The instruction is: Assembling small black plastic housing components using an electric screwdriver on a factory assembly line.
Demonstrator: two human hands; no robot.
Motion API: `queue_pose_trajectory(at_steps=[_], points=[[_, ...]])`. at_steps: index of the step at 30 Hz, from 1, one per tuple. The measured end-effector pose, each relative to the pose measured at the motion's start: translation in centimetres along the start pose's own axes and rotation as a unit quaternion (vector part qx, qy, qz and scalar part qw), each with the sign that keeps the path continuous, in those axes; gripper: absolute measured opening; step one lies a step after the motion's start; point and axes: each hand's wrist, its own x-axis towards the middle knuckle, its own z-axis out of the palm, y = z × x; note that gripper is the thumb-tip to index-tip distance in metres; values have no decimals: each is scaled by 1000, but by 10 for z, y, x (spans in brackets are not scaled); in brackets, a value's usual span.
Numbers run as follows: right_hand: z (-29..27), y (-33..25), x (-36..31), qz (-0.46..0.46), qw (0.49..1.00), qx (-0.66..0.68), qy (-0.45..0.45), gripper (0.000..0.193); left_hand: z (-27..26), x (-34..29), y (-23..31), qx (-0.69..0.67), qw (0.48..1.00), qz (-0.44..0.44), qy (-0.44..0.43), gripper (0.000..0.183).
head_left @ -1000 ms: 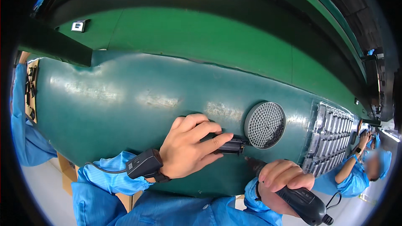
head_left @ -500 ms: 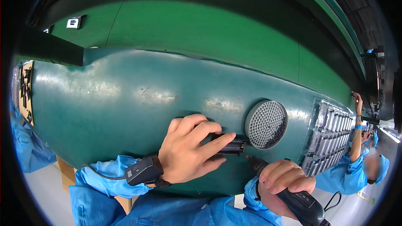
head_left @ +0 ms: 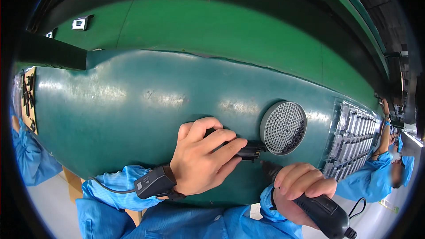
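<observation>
My left hand (head_left: 201, 161) is closed over a black, narrow plastic part (head_left: 250, 152) lying on the green bench. Its right end sticks out past my fingertips, and the rest is hidden under my fingers. In my right hand (head_left: 303, 183) is a black electric screwdriver (head_left: 326, 214), with my fingers wrapped round its body. The screwdriver's dark nose (head_left: 269, 168) points up and left, just below the exposed end of the part. Whether its tip touches the part cannot be made out. Beyond the part stands a round grey dish (head_left: 265, 133) with a holed plate and small dark pieces gathered at its right side.
Clear plastic trays (head_left: 349, 141) with rows of slots lie to the right. A board with black parts (head_left: 29, 99) is at the far left. A dark green beam (head_left: 53, 53) juts in there. Other people in blue sit at both sides. A small metallic piece (head_left: 79, 23) lies farther back.
The fingers of my left hand have drawn closer together over the black part. My right hand and the screwdriver have shifted only slightly. At the right, another person's raised hand has moved.
</observation>
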Motion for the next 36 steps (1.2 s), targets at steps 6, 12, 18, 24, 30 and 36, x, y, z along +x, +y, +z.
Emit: queue_pose_trajectory(at_steps=[6,12,18,24,30,36], points=[[2,-4,1,34,999,1,-29,56,-2,3,2,2,1000,-3,-11,51],[5,3,-3,-13,999,-8,-38,19,-1,0,2,4,1000,8,-1,52],[-13,-11,14,-56,988,-19,-143,26,-2,-6,-1,21,999,33,11,52],[-15,-21,36,-95,995,24,-6,57,-11,0,5,4,999,29,-20,60],[-19,-6,30,-33,997,70,8,70,-8,0,-2,7,998,41,-42,57],[-21,6,29,-5,998,58,-20,74,-10,-1,-6,-16,998,20,-54,57]])
